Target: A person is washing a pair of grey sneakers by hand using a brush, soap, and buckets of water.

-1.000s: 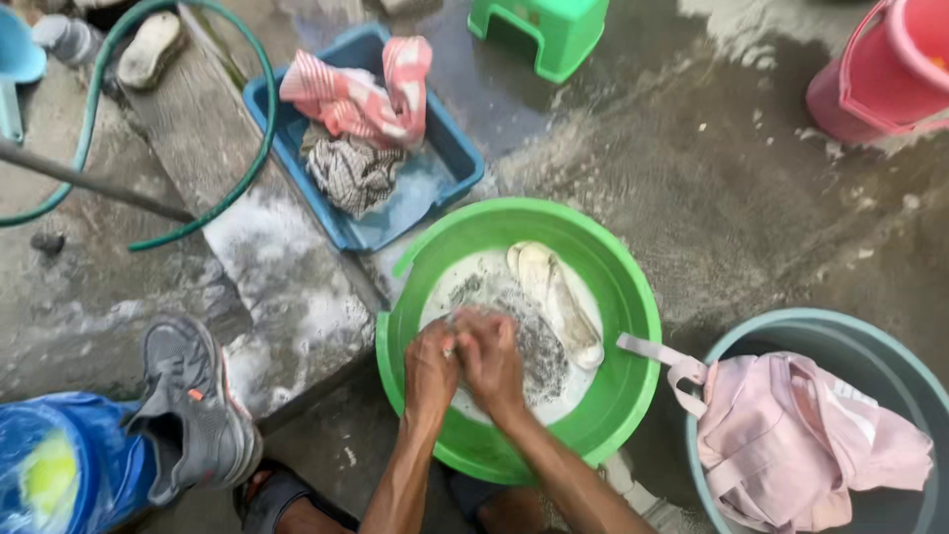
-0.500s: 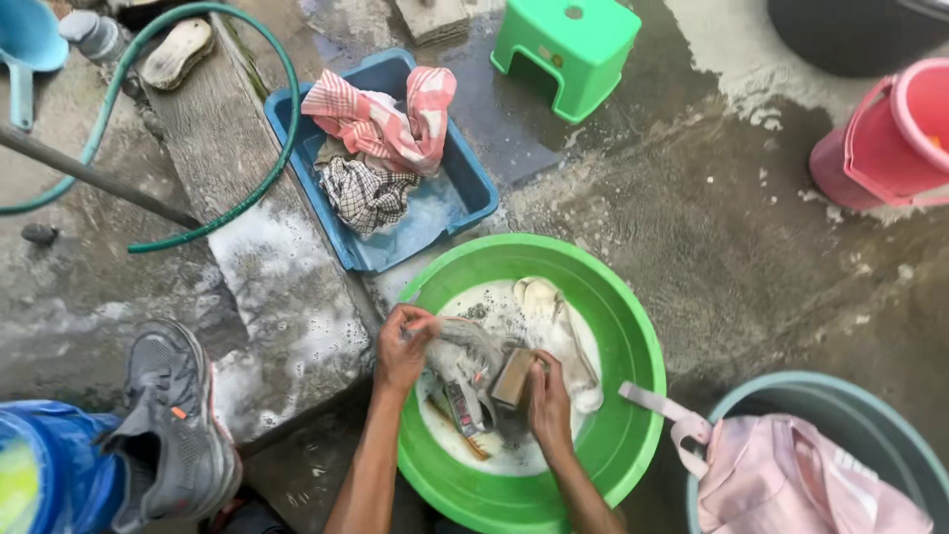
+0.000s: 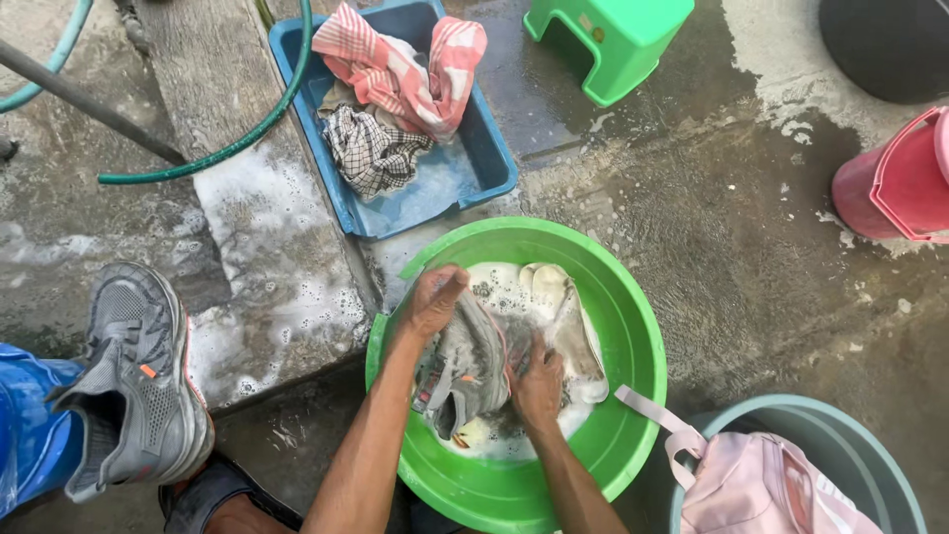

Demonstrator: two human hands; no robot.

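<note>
Head view, looking down at wet concrete floor (image 3: 751, 247):
- Green basin (image 3: 633, 326) of soapy water sits at centre.
- Blue tray (image 3: 474, 168) behind it holds a pink checked cloth (image 3: 405, 69).
- Grey shoe (image 3: 470, 366) lies in the basin.
- Second grey shoe (image 3: 133, 386) rests outside, far left.
- Left hand (image 3: 435, 300) grips the shoe's top.
- Right hand (image 3: 539, 381) is closed on its side.

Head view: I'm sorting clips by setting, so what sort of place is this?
Probably an outdoor washing spot on wet concrete. Both hands, left and right, hold a grey shoe in a green basin of soapy water; a hose and a blue tub of cloths lie nearby.
</note>
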